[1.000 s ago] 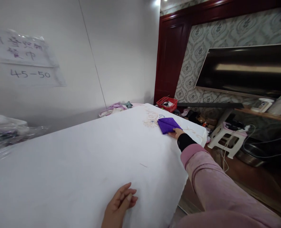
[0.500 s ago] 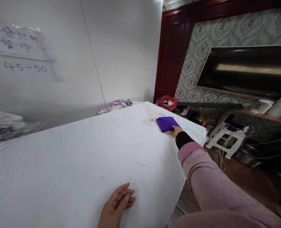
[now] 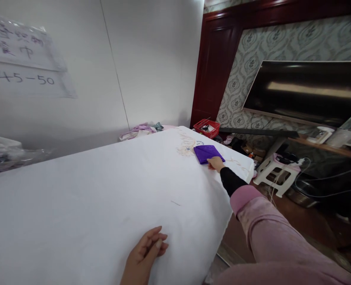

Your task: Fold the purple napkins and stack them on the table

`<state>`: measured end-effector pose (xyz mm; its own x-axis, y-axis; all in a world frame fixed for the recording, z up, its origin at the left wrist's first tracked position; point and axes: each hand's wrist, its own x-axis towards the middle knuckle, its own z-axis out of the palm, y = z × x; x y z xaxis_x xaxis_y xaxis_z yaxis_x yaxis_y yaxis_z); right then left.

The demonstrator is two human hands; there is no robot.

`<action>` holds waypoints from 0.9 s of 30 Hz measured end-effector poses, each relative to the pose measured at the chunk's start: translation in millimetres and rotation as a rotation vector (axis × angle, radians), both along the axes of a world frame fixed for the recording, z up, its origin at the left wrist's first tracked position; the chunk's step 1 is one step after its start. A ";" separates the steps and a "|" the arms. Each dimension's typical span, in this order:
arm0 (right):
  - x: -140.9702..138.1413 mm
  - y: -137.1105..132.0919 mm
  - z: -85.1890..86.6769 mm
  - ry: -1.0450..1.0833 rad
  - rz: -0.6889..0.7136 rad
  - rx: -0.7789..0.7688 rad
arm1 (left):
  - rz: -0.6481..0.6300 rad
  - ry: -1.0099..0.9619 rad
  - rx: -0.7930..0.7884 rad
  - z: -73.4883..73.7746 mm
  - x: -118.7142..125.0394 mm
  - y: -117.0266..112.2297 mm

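At the far right part of the white-covered table [image 3: 104,198] lies a folded purple napkin [image 3: 204,152], roughly square with a diagonal fold on top. My right hand [image 3: 216,163], in a black cuff and pink sleeve, is closed at the napkin's near edge; its fingertips are partly hidden. My left hand [image 3: 145,253] rests palm-inward over the near cloth. Its fingers are loosely bent, a little apart from the thumb, and hold nothing. A thin thread [image 3: 175,203] lies between the two hands.
Behind the napkin, the cloth bears a pale floral pattern [image 3: 187,148]. A red basket [image 3: 206,128] stands past the far corner, crumpled fabrics [image 3: 141,130] along the back. Clear plastic bags [image 3: 9,154] sit at left. A white stool [image 3: 277,174] with cables is right of the table.
My right hand has shifted slightly left along the napkin's near edge, and its fingers are more curled. The napkin and my left hand stay nearly in place; the view turned slightly.
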<state>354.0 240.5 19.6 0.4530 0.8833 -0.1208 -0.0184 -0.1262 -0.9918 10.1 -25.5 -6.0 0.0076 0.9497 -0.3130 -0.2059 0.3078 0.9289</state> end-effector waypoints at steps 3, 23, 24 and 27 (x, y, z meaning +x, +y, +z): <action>-26.0 -2.6 -5.1 -0.221 0.132 0.055 | 0.000 0.006 0.000 1.2 0.4 -0.2; -31.8 9.4 -23.3 -1.448 0.237 -0.113 | 0.054 0.060 0.039 0.9 12.6 -8.5; -29.8 9.5 -21.7 -1.438 0.231 -0.069 | 0.056 0.060 0.041 0.7 12.1 -8.1; -12.7 8.1 -15.3 -1.385 0.154 0.063 | 0.041 0.054 0.035 0.2 11.7 -8.0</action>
